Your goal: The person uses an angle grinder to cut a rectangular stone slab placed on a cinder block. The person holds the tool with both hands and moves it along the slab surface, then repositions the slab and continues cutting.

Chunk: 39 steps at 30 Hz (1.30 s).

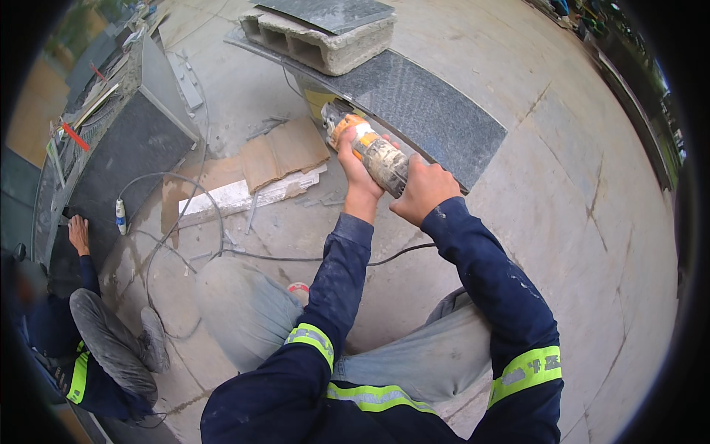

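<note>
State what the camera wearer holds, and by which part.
A power tool: left grip around its orange-marked front body, right grip at its dark rear end.

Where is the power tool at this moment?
In the head view, the power tool is above centre, in the left hand and right hand, near the grey slab.

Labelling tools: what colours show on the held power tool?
The power tool shows orange and dusty beige; head view.

Pale, cracked concrete floor (577, 259) in soft daylight, blurred greenery (70, 33) at upper left.
</note>
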Each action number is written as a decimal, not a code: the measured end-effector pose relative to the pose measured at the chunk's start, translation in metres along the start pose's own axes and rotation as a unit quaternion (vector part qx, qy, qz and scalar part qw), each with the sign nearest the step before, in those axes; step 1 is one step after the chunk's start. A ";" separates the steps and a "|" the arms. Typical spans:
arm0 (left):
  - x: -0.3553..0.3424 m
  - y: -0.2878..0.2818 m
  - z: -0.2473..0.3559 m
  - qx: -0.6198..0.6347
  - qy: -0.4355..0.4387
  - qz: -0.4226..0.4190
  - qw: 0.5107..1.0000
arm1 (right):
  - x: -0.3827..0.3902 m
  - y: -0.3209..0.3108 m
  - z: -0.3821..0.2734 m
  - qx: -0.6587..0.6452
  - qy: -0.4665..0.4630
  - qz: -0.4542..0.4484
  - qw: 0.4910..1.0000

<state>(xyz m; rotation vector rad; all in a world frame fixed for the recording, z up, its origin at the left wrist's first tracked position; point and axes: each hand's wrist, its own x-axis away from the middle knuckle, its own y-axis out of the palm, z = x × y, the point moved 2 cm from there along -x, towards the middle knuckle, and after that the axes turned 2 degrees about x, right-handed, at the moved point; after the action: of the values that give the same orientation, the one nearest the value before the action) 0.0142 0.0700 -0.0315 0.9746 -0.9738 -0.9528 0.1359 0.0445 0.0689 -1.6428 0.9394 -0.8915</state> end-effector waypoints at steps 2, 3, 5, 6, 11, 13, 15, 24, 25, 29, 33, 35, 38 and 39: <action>-0.001 -0.001 0.000 0.002 -0.003 0.002 1.000 | -0.001 0.003 0.000 0.000 -0.003 0.002 1.000; -0.002 -0.001 0.000 0.004 -0.003 0.002 1.000 | -0.002 0.004 0.001 0.000 -0.005 0.004 1.000; -0.002 -0.002 0.001 -0.001 0.001 -0.004 1.000 | -0.003 0.004 0.001 0.005 -0.005 0.004 1.000; -0.002 -0.002 0.001 -0.003 0.003 -0.006 1.000 | -0.003 0.004 0.001 0.009 -0.002 0.001 1.000; 0.001 0.000 0.000 0.009 0.001 -0.011 1.000 | 0.001 0.000 -0.001 0.013 -0.001 -0.003 1.000; 0.003 0.001 0.000 0.017 -0.003 -0.009 1.000 | 0.002 -0.002 -0.002 0.011 -0.001 -0.001 1.000; 0.005 0.003 0.000 0.029 -0.009 -0.009 1.000 | 0.003 -0.003 -0.003 0.017 0.002 -0.002 1.000; 0.011 0.008 0.001 0.022 -0.010 0.009 1.000 | 0.008 -0.010 -0.006 0.017 0.004 -0.002 1.000; 0.012 0.008 0.002 0.015 -0.007 0.010 1.000 | 0.009 -0.011 -0.007 0.018 0.006 -0.004 1.000; 0.014 0.010 0.003 -0.004 0.000 0.007 1.000 | 0.011 -0.014 -0.008 0.026 0.008 -0.014 1.000; 0.017 0.013 0.003 0.007 -0.010 0.012 1.000 | 0.014 -0.018 -0.009 0.018 0.008 -0.001 1.000; 0.018 0.016 0.005 0.015 -0.018 0.003 1.000 | 0.014 -0.019 -0.010 0.014 0.008 0.001 1.000; 0.021 0.017 0.005 -0.004 -0.009 -0.007 1.000 | 0.015 -0.019 -0.008 0.009 0.006 -0.004 1.000; 0.022 0.017 0.005 -0.015 0.001 -0.017 1.000 | 0.015 -0.019 -0.008 0.006 0.006 -0.006 1.000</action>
<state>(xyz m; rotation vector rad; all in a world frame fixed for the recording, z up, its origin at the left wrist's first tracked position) 0.0183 0.0529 -0.0091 0.9689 -0.9416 -0.9930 0.1381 0.0318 0.0906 -1.6351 0.9311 -0.9137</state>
